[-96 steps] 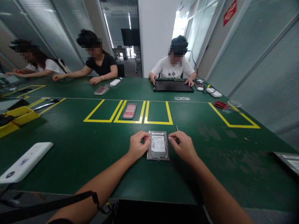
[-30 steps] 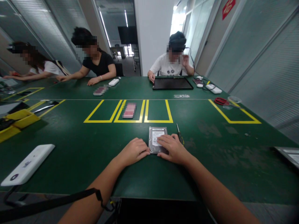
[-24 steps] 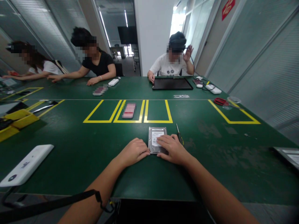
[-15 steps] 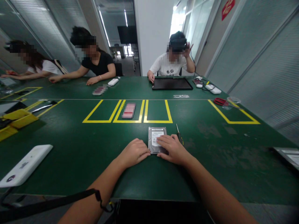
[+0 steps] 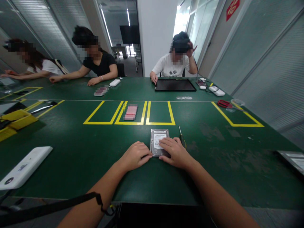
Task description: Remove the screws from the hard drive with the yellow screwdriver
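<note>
A silver hard drive [image 5: 158, 136] with a white label lies flat on the green table [image 5: 71, 142], just below the yellow taped boxes. My right hand [image 5: 175, 153] rests on its near half, fingers stretched flat across the label. My left hand [image 5: 136, 155] lies on the table at the drive's left edge, fingers loosely curled, fingertips touching the drive's near left corner. A small screwdriver [image 5: 181, 138] lies on the table just right of the drive, beside my right hand.
A white device [image 5: 23, 167] lies near the left front edge. Yellow bins [image 5: 16, 118] stand at far left. A pink blurred card [image 5: 131, 112] sits in a taped box. Across the table three people sit; one has a black tray [image 5: 175, 85]. Red-handled tool [image 5: 224, 103] at right.
Since 3.2 s ago my hands moved from the drive's far corners to its near end, the right hand now flat on top. In the last second only the person opposite moved a hand.
</note>
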`<action>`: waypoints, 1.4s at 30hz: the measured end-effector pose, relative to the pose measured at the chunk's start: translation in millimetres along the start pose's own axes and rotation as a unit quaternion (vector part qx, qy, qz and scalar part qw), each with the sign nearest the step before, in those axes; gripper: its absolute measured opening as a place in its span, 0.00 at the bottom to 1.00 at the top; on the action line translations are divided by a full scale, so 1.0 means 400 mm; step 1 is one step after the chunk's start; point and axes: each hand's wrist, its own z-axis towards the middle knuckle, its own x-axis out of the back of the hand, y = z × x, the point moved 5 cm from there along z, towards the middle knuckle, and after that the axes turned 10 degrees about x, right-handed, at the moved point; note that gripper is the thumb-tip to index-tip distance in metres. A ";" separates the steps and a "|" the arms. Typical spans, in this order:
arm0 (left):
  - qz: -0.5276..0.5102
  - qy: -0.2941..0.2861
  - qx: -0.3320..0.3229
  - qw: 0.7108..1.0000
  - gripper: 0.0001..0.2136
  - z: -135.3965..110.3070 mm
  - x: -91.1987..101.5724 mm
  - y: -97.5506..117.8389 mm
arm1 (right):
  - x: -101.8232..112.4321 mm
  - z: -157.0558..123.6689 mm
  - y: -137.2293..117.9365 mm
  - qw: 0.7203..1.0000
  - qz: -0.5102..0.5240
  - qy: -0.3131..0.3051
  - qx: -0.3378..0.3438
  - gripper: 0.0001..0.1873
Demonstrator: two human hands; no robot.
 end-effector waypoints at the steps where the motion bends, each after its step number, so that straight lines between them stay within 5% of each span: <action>1: -0.001 0.001 -0.001 1.000 0.08 0.000 0.000 -0.001 | 0.000 0.000 0.000 1.000 0.000 0.000 0.000 0.28; 42: -0.041 0.000 0.009 0.999 0.09 0.001 -0.005 -0.020 | 0.000 0.001 -0.005 1.000 -0.004 -0.001 -0.010 0.29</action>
